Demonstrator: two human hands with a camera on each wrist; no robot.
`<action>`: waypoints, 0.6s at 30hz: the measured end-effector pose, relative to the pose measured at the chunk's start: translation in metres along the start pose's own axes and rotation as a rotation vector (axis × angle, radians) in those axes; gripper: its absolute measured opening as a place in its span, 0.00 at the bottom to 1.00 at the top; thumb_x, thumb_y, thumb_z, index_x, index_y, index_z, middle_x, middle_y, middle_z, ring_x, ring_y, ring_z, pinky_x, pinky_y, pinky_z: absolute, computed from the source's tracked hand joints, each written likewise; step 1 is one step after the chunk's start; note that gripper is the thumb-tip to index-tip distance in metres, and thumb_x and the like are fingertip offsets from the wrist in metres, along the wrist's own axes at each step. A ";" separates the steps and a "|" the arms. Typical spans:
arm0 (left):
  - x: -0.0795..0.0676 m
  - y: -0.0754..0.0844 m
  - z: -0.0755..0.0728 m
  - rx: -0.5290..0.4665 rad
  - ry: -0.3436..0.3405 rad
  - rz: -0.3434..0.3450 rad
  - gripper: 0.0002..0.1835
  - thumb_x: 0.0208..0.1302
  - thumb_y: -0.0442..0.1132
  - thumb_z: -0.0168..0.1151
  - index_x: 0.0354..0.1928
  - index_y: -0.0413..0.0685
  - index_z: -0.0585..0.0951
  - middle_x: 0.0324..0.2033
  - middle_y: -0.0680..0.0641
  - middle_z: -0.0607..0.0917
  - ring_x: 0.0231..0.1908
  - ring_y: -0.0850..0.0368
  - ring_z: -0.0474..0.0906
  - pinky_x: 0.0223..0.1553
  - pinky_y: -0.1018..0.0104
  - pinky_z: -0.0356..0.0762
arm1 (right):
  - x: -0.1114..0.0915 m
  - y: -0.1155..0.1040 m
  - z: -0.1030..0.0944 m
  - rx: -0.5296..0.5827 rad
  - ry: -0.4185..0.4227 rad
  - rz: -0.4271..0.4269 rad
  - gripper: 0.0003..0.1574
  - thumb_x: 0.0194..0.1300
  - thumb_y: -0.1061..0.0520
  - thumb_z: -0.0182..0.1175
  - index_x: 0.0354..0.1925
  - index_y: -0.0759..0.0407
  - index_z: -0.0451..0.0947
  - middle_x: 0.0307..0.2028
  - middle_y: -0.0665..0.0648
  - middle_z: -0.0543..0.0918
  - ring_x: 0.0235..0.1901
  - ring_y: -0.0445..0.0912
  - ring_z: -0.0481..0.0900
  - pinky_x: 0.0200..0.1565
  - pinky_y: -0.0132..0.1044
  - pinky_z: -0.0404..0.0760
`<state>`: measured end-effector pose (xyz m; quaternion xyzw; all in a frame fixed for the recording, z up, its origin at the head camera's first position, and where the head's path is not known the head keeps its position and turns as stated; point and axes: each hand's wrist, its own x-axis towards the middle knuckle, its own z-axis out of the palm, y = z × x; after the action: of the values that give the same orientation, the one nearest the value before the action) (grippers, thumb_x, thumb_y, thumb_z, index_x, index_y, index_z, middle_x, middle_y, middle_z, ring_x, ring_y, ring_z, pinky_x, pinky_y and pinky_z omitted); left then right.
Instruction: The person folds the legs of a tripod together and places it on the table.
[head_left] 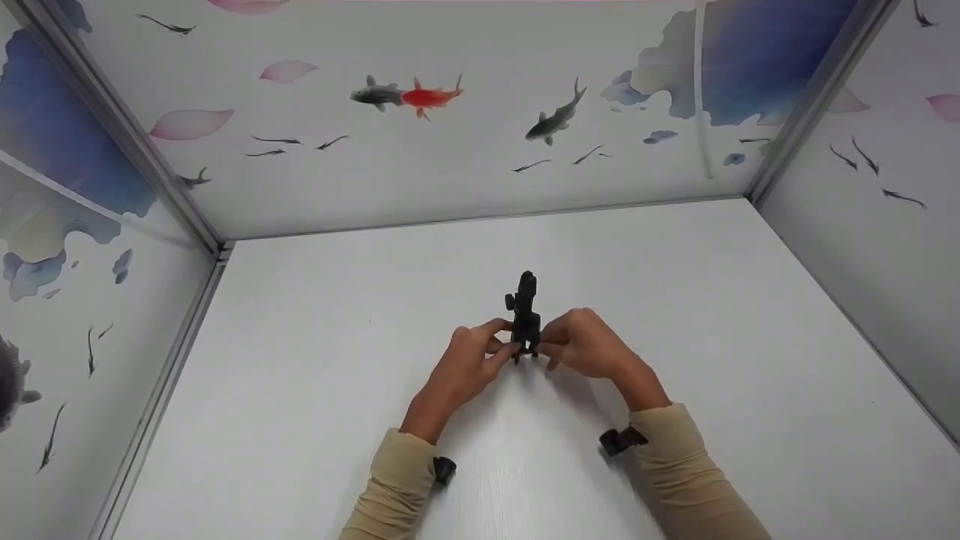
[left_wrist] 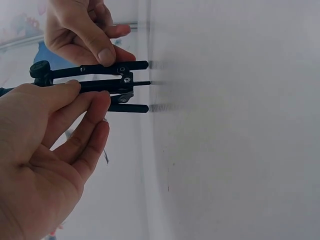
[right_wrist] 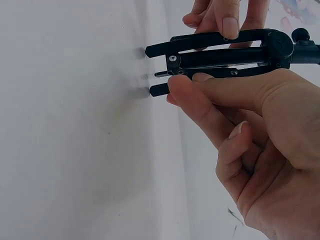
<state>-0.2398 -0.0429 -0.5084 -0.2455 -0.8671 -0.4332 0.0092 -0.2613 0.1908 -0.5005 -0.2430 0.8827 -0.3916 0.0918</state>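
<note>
A small black tripod [head_left: 526, 289] stands upright on the white table, its legs folded close to the centre column. My left hand [head_left: 466, 358] pinches one side of it low down, between thumb and fingers. On the opposite side my right hand [head_left: 589, 343] pinches a leg with thumb and index finger. The left wrist view shows the leg tips right at the table surface and a round knob [left_wrist: 40, 70] higher up. In the right wrist view, small joints [right_wrist: 173, 59] link the legs to the column near the bottom.
The white tabletop [head_left: 300, 375] spreads around both hands. Panels with painted fish and petals enclose it at the back [head_left: 465, 165], left and right, joined by grey metal corner strips. A small black device [head_left: 621, 441] sits at each wrist by the beige sleeves.
</note>
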 end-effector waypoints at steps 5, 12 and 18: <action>0.000 0.000 0.000 -0.008 -0.014 -0.005 0.16 0.71 0.42 0.63 0.58 0.56 0.81 0.38 0.52 0.92 0.43 0.65 0.87 0.58 0.55 0.75 | 0.000 0.003 0.002 0.087 -0.008 0.010 0.08 0.67 0.62 0.66 0.43 0.59 0.89 0.37 0.56 0.91 0.25 0.43 0.89 0.39 0.35 0.84; 0.002 0.001 0.003 0.018 -0.013 0.012 0.16 0.72 0.44 0.62 0.59 0.57 0.81 0.38 0.52 0.92 0.43 0.64 0.87 0.52 0.59 0.79 | 0.003 0.010 0.005 0.207 -0.036 -0.011 0.10 0.68 0.62 0.64 0.47 0.57 0.87 0.40 0.59 0.91 0.28 0.49 0.90 0.40 0.37 0.86; 0.002 -0.001 0.002 0.008 -0.007 0.018 0.16 0.71 0.42 0.62 0.59 0.56 0.82 0.39 0.53 0.92 0.42 0.67 0.87 0.53 0.60 0.79 | 0.004 0.009 0.004 0.175 -0.036 -0.020 0.10 0.68 0.62 0.65 0.46 0.57 0.88 0.40 0.57 0.91 0.30 0.50 0.91 0.35 0.38 0.86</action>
<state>-0.2413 -0.0413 -0.5100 -0.2549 -0.8667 -0.4287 0.0111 -0.2662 0.1917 -0.5101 -0.2498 0.8409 -0.4636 0.1247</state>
